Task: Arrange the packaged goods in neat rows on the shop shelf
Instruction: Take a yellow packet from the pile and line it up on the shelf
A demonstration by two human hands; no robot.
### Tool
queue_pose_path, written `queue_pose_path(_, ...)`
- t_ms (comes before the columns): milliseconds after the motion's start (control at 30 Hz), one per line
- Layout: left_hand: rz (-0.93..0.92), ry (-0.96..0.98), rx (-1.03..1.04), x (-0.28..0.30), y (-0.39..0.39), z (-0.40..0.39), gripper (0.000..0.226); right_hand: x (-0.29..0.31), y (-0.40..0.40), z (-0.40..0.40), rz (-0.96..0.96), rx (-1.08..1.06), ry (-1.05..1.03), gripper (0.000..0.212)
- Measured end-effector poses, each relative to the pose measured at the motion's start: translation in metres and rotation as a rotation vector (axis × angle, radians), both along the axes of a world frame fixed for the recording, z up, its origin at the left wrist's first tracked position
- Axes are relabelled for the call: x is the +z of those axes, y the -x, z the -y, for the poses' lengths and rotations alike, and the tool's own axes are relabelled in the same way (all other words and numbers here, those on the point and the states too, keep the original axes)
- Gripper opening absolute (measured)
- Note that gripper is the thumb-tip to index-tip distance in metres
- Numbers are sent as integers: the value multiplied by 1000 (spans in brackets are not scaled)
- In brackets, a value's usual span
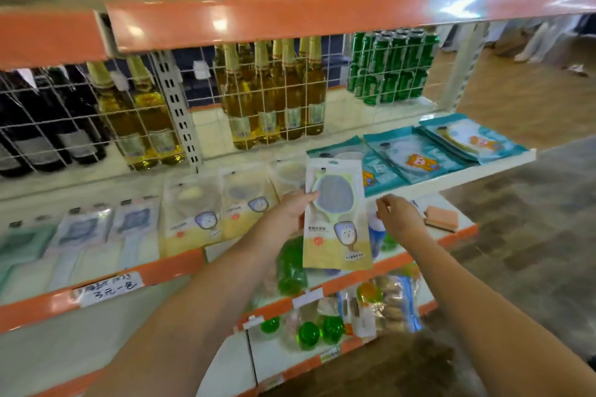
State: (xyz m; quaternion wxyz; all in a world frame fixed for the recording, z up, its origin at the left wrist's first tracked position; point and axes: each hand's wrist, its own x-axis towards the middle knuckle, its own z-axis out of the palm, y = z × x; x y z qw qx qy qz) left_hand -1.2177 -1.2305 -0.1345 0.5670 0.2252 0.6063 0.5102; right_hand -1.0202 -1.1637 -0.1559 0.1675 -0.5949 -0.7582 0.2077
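a shop: orange-edged shelves [264,19] with bottles [274,90], green cans [390,68], packets [190,213], a handwritten price label [108,288].

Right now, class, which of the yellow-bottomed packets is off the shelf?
The yellow-bottomed packet gripped by the left hand, held upright before the shelf; the others lie flat in their row.

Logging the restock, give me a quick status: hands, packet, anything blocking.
Left hand grips yellow-and-clear brush packet, held upright before shelf. Right hand open, beside packet, not touching. Matching yellow packets lie in row; teal bear packets right. Nothing blocking.
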Motion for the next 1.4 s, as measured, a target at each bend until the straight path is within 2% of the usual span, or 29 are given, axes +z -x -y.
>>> queue_pose_path(267, -18, -34, 108, 9, 75, -6, 33, 23, 85, -15, -32, 100, -131, 27)
queue_pose_path(433, -112, 29, 184, 0, 121, 3, 36, 26, 132, -21, 103, 151, -104, 32)
queue_pose_path(600, -200, 75, 306, -5, 155, 11, 42, 21, 157, -34, 227, 280, -106, 25)
queue_pose_path(833, -324, 94, 425, -9, 171, 14, 52, 29, 171, -38, 42, 314, -98, 33)
queue_pose_path(933, -493, 161, 399, -9, 168, 17, 38, 31, 172, -46, 30, 353, -87, 33)
queue_pose_path(1033, -796, 269, 287, -7, 163, 19, 23, 32, 173, -52, 29, 381, -81, 33)
queue_pose_path(1133, -1003, 347, 185, -10, 159, 19, 30, 30, 175, -57, 13, 408, -80, 32)
queue_pose_path(1400, -1299, 488, 102, -14, 149, 19, 45, 24, 173, -60, 25, 468, -85, 29)
